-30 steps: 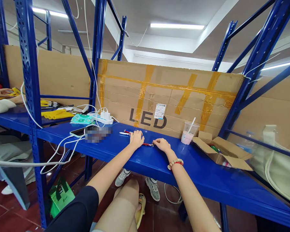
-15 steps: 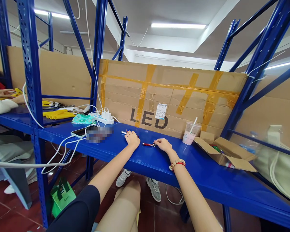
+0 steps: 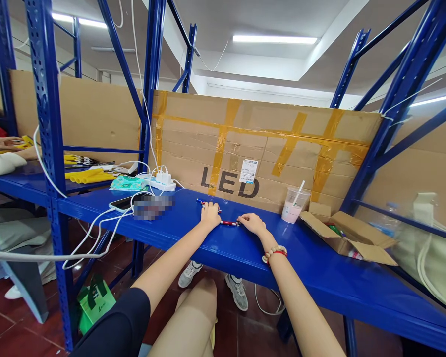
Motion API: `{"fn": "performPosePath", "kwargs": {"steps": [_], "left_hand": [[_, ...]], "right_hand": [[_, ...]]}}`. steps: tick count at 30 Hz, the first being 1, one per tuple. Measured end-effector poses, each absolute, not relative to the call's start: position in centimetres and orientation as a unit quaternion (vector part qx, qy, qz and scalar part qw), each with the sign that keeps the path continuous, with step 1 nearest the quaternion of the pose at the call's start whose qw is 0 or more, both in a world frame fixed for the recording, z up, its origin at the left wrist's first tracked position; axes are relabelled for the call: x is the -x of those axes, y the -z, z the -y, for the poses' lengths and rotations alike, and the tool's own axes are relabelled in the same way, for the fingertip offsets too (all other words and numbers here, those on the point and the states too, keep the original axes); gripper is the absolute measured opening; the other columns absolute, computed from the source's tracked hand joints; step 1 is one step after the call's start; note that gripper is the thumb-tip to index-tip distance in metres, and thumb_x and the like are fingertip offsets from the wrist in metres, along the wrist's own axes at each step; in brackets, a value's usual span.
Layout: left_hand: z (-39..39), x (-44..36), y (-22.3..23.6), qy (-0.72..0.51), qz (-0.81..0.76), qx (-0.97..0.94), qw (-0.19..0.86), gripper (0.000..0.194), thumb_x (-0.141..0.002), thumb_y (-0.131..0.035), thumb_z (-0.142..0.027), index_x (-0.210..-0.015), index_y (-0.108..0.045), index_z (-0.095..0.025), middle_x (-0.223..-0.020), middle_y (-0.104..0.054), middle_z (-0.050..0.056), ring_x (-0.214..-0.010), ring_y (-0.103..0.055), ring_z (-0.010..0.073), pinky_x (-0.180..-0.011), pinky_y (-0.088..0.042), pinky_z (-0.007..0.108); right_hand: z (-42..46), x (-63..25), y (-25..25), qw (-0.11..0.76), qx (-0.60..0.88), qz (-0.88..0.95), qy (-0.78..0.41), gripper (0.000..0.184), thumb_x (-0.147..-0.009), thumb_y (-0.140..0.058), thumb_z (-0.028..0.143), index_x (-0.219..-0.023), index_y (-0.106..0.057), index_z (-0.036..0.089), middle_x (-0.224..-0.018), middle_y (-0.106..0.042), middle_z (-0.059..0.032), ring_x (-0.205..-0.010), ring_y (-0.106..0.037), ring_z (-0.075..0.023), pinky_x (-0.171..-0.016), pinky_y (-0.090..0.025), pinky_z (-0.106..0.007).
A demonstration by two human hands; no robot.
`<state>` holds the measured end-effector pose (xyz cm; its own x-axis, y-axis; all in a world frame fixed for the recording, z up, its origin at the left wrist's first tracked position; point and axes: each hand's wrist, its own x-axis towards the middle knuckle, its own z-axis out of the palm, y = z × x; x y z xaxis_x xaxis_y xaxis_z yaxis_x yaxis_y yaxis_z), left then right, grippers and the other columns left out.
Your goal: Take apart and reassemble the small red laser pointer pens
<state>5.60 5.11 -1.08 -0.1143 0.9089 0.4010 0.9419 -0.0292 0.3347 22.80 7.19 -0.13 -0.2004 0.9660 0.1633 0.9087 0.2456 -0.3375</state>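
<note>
My left hand (image 3: 210,215) rests knuckles-up on the blue shelf (image 3: 223,245), fingers curled over pens (image 3: 201,201) lying by the cardboard wall. My right hand (image 3: 251,222), with a bead bracelet at the wrist, lies just to its right, its fingertips touching the end of a red pen (image 3: 228,223) that lies between the two hands. What the left fingers enclose is hidden.
A taped cardboard sheet marked LED (image 3: 260,148) backs the shelf. A pink drink cup with straw (image 3: 293,205) and an open carton (image 3: 347,237) stand right. A phone (image 3: 124,202), cables and power strip (image 3: 162,183) lie left. Another person's hand (image 3: 2,144) is far left.
My left hand slid left to the pens by the cardboard, then came back right beside the red pen. My right hand stayed at the pen's end.
</note>
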Motion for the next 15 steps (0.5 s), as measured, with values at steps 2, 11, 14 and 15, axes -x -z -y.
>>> {"fn": "performPosePath", "kwargs": {"steps": [2,11,14,15], "left_hand": [[-5.16,-5.57,1.13,0.273,0.699,0.66,0.031,0.027,-0.079,-0.052,-0.024,-0.104,-0.051,-0.015,-0.113,-0.047,0.007,-0.11,-0.039,0.0227,-0.088,-0.035,0.04],[-5.56,-5.6,1.46,0.251,0.737,0.626,0.035,0.028,-0.082,-0.049,-0.029,-0.105,-0.053,-0.014,-0.116,-0.048,0.008,-0.112,-0.041,0.0231,-0.092,-0.032,0.046],[-5.38,-5.61,1.3,0.248,0.738,0.626,0.039,0.028,-0.082,-0.049,-0.029,-0.106,-0.052,-0.014,-0.118,-0.048,0.008,-0.112,-0.041,0.0231,-0.093,-0.033,0.046],[-5.29,-5.6,1.22,0.248,0.738,0.627,0.04,0.028,-0.082,-0.049,-0.029,-0.106,-0.052,-0.014,-0.118,-0.048,0.008,-0.112,-0.041,0.0231,-0.093,-0.033,0.046]], "right_hand": [[-7.24,-22.82,0.16,0.172,0.609,0.77,-0.084,0.027,-0.085,-0.046,0.033,-0.105,-0.054,0.016,-0.107,-0.055,-0.0063,-0.091,-0.055,-0.0173,-0.079,-0.046,-0.038],[-7.34,-22.85,0.28,0.171,0.602,0.776,-0.082,0.027,-0.085,-0.046,0.032,-0.106,-0.053,0.016,-0.108,-0.055,-0.0064,-0.092,-0.055,-0.0174,-0.079,-0.045,-0.039],[-7.29,-22.8,0.22,0.17,0.599,0.778,-0.083,0.027,-0.085,-0.046,0.033,-0.105,-0.054,0.016,-0.106,-0.056,-0.0061,-0.09,-0.055,-0.0171,-0.078,-0.046,-0.038],[-7.27,-22.79,0.19,0.169,0.599,0.779,-0.084,0.027,-0.085,-0.046,0.033,-0.105,-0.054,0.016,-0.106,-0.056,-0.0061,-0.09,-0.055,-0.017,-0.078,-0.046,-0.038]]}}
